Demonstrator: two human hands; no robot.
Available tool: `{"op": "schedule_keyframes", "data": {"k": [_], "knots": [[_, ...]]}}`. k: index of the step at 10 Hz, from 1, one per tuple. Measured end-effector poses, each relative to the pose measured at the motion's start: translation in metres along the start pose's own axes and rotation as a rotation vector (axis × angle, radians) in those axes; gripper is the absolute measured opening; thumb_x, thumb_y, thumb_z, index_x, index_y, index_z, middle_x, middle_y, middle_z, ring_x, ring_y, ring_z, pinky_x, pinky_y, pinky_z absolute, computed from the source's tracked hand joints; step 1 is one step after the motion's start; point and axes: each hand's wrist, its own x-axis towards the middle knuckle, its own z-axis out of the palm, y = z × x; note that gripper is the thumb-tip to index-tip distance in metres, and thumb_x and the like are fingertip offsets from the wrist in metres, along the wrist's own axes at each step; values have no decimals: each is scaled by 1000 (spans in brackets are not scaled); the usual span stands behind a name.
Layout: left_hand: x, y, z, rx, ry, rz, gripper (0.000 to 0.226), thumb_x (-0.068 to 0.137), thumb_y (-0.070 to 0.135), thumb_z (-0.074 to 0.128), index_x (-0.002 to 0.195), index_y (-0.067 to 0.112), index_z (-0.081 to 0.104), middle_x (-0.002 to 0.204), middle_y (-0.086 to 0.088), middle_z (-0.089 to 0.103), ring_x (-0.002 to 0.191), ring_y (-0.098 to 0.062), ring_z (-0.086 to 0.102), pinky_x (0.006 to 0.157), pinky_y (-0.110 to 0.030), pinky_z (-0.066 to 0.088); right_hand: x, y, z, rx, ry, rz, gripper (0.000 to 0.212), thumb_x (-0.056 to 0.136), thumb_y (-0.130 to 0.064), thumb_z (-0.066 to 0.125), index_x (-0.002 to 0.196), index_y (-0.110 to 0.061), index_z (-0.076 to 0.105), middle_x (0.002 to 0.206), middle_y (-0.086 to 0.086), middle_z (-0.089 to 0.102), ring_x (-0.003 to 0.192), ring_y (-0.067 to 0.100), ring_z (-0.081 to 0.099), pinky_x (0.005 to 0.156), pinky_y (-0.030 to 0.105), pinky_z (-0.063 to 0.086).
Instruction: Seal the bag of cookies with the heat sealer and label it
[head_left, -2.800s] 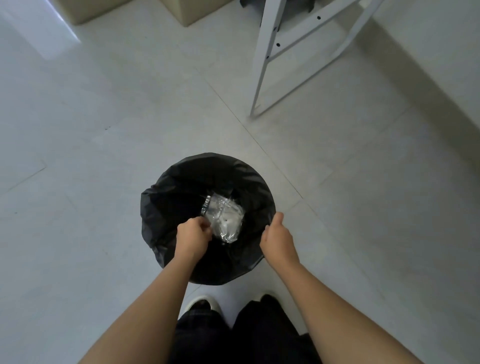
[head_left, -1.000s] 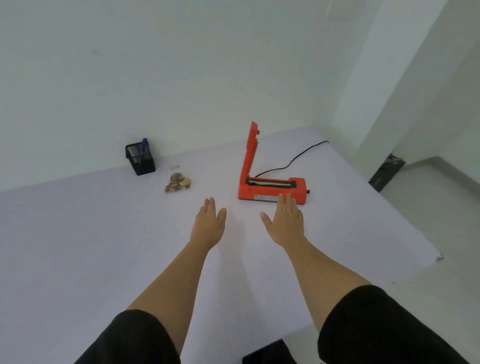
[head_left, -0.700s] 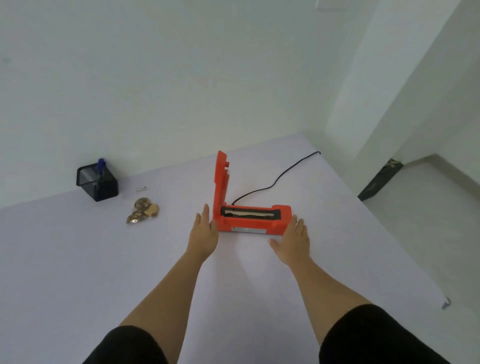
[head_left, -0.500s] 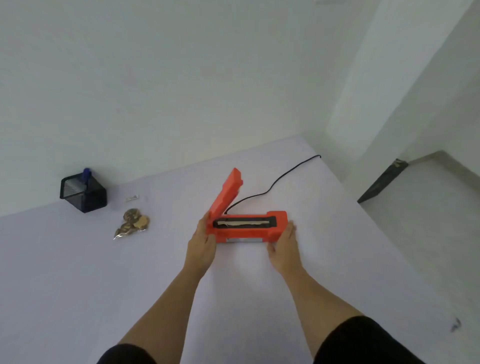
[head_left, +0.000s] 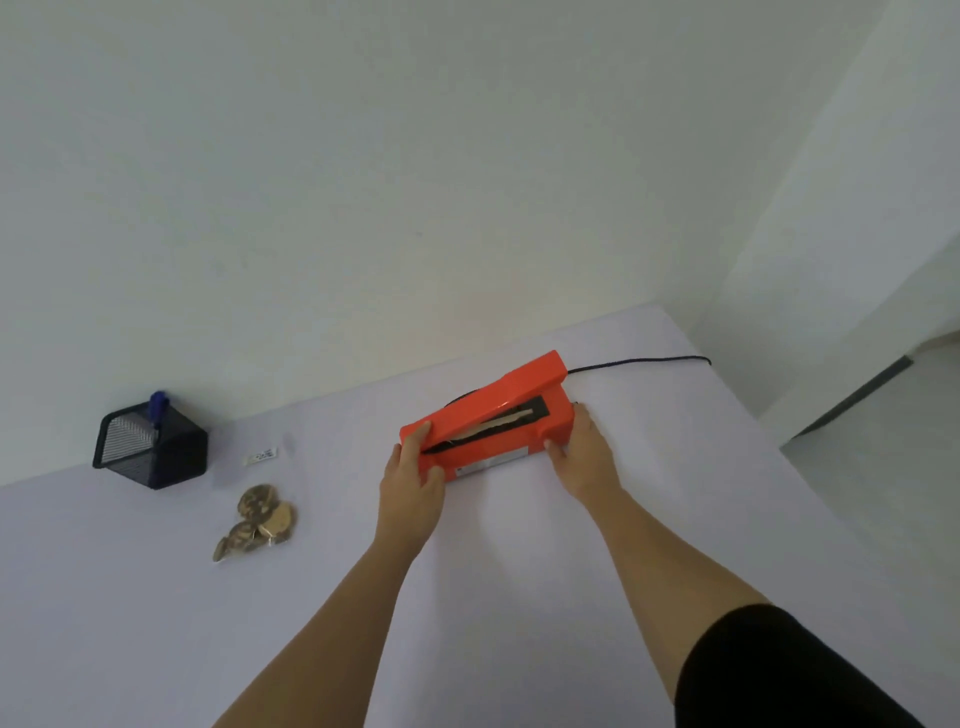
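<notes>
Both hands, left (head_left: 413, 480) and right (head_left: 584, 457), clasp the sealer (head_left: 488, 428) ends; left fingers near its part-open lid risk pinching; cookies (head_left: 257, 522) lie leftward.

Soft, even daylight is filling the frame, brightening toward the upper right, while faint shadows are pooling beneath the forearms; wide-angle distortion is bending edges, and slight blur is softening detail.

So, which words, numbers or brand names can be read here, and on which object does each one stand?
None can be read.
Small white label on the table: dark print, too small and blurred.
White sticker on the front of the orange heat sealer: print blurred.
Bag of cookies: no text visible.
</notes>
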Motion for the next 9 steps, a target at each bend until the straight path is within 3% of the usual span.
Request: {"op": "schedule_keyframes", "data": {"k": [4,6,7,8,9], "knots": [[94,7,-8,-10,33,3,66,83,10,49,142,31,27,130,-6,50,113,-29,50,98,-44,44,85,-22,23,-22,39,-52,56,89,-14,59,136,-2,32,128,17,53,114,33,54,93,37,43],[93,7,-9,11,36,41,67,85,10,51,142,33,25,125,-6,53,107,-30,54,92,-41,46,88,-24,23,-51,7,-56,60,88,-15,61,137,0,30,132,19,47,116,33,52,94,38,43],[89,5,-11,42,14,63,69,87,12,51,145,32,19,127,-9,51,104,-32,56,88,-40,48,83,-25,20,-100,-25,-30,69,87,-16,61,141,1,21,143,19,35,123,33,47,100,39,40],[78,-2,-20,62,43,16,70,91,16,51,148,18,10,144,-15,40,123,-36,47,100,-43,40,61,-27,19,-141,-47,6,77,90,-22,58,146,0,9,153,17,18,138,29,27,111,36,28],[63,-12,-33,118,64,-54,66,93,15,49,148,8,12,152,-15,28,137,-32,32,110,-40,29,37,-31,22,-194,-88,25,76,94,-29,51,147,-1,5,156,15,12,142,27,18,114,34,21]]}}
